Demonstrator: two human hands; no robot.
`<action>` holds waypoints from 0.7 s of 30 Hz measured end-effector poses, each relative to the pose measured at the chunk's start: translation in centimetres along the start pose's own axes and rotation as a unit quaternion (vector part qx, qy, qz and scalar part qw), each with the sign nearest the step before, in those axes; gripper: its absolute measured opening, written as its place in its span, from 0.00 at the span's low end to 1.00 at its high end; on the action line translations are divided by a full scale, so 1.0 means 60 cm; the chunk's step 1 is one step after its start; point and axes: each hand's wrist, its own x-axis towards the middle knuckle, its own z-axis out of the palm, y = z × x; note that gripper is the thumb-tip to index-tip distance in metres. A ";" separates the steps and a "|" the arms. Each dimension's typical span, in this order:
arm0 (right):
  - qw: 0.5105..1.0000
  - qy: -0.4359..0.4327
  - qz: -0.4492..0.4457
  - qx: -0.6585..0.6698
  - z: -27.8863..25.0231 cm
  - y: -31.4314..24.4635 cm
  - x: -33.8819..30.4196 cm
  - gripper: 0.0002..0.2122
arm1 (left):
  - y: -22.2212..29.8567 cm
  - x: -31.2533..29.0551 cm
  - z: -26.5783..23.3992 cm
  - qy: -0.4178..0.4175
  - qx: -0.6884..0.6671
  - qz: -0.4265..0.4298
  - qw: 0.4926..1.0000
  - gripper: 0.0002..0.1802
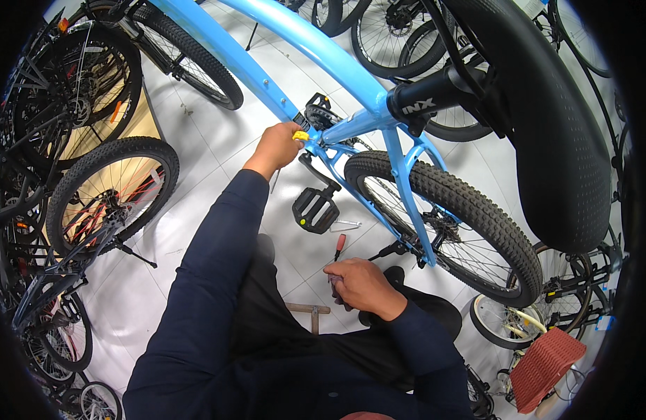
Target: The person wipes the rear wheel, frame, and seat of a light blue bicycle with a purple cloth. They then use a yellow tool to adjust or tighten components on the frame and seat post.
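A light blue bicycle frame [358, 126] stands in front of me. My left hand [277, 148] is at its lower joint, just above the crank [318, 170], with fingers closed round a small yellow item [301, 136] whose kind I cannot make out. A black pedal [316, 209] sits below that hand. Nearer to me, my right hand [367, 287] is curled over my right knee area; something dark and purplish shows at its fingertips, mostly hidden. Just beyond those fingers, a red-handled screwdriver [340, 243] points toward them. A silver wrench-like tool [346, 225] lies on the floor beside the pedal.
The knobby rear wheel [463, 217] and black saddle [561, 133] take up the right side. A T-shaped tool [312, 309] lies between my legs. Parked bicycles crowd the left, one with a red-spoked wheel [113, 197]. A red basket [547, 367] stands lower right.
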 end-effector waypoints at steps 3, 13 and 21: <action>1.000 0.000 0.000 0.003 -0.001 -0.001 0.000 0.07 | 0.001 0.000 0.010 0.018 0.047 0.006 0.999 0.18; 1.000 0.008 -0.001 -0.002 0.000 -0.002 0.001 0.08 | 0.019 0.002 0.020 0.028 0.075 -0.023 0.997 0.17; 1.000 0.015 -0.009 -0.025 0.004 0.002 0.000 0.06 | 0.009 0.011 0.028 0.058 0.063 0.036 0.996 0.21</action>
